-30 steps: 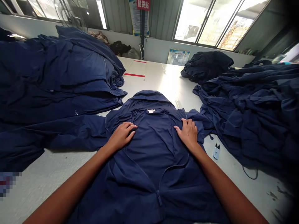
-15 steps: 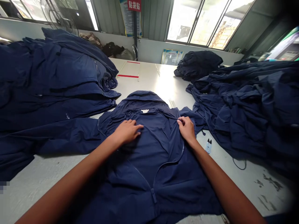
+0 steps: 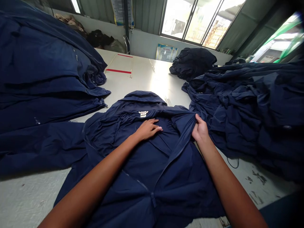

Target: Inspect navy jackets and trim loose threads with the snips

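On the worktop [image 3: 142, 76], my left hand [image 3: 148, 129] presses flat, fingers together, just below the neck label [image 3: 142, 113] of the navy hooded jacket [image 3: 147, 164], while my right hand [image 3: 200, 130] pinches its front edge right of the label; too hard a pull could, I judge, drag the thin cloth askew.

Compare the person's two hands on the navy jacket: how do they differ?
The left hand lies flat on the jacket below the label; the right hand has a closed grip on its front edge. The left rests low; the right holds its fold raised. Both touch the same jacket.
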A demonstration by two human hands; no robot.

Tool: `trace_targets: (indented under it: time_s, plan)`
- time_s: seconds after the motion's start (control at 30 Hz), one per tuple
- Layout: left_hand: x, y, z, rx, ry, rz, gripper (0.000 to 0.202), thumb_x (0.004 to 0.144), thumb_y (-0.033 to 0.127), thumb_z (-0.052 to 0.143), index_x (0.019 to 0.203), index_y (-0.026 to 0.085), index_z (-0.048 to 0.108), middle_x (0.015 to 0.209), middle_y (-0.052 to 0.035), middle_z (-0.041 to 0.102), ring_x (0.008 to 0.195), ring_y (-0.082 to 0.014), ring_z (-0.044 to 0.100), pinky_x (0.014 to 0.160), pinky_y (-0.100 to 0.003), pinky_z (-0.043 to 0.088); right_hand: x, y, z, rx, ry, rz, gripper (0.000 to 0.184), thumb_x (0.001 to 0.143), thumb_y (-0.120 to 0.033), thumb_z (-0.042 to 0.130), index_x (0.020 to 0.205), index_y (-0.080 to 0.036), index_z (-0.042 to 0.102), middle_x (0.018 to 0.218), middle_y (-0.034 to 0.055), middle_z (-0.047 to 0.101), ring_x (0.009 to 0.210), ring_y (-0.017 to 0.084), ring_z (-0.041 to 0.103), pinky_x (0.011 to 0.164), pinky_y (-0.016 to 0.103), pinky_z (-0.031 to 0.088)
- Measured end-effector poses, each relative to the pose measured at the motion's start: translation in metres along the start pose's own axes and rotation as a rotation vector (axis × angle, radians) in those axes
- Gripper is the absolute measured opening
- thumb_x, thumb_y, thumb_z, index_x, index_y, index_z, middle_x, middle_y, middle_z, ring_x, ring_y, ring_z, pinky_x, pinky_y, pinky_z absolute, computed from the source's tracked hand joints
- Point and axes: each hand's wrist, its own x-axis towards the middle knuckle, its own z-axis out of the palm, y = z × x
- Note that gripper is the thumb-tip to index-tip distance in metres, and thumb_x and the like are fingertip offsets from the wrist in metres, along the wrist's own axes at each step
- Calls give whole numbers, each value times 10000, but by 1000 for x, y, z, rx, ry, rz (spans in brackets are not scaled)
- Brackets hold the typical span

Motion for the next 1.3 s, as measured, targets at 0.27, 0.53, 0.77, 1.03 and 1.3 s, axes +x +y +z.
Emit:
trace_targets:
  time_s: [0.27, 0.53, 0.77, 1.03, 1.3]
  plan:
    - [0, -1, -2, -81, 42, -38, 514, 1073, 628, 429, 1243, 343, 821, 1629, -88, 551, 1482, -338, 531, 1201, -554, 442, 4, -11, -14, -113, 50, -16, 395, 871, -648, 633, 927, -258, 655, 948, 62, 793, 979, 297, 762, 1011, 548, 583]
    - [1, 13, -5, -46, 55, 55, 420, 1056, 538, 581, 1364, 305, 747, 1558, -96, 621, 1491, -317, 521, 1236, -505, 396, -31, -4, 28, -512, -328, -55, 443, 877, -646, 709, 1035, -239, 779, 1233, 98, 774, 1261, 317, 652, 1224, 524, 404]
    - [-38, 15, -53, 155, 206, -173, 365, 1115, 371, 475, 1360, 266, 725, 1339, -96, 724, 1269, -252, 641, 1094, -375, 487, -48, 31, 35, -1091, -595, -368, 485, 997, -519, 479, 1208, -163, 730, 1427, 234, 658, 1371, 398, 566, 1212, 589, 382]
    - [-174, -20, -106, 420, 422, -622, 476, 944, 382, 748, 1387, 223, 678, 1508, -165, 578, 1415, -371, 505, 1235, -538, 336, -35, 52, 17, -1227, -589, -534, 555, 1020, -598, 362, 1250, -229, 707, 1385, 176, 698, 1316, 369, 628, 1135, 530, 485]
    - [-375, -49, -162, 490, 852, -1266, 679, 993, 405, 604, 1561, 85, 414, 1612, -334, 371, 1512, -532, 342, 1199, -716, 263, -35, 53, 19, -1234, -585, -526, 576, 1003, -628, 350, 1235, -243, 709, 1371, 157, 713, 1323, 388, 642, 1138, 536, 496]
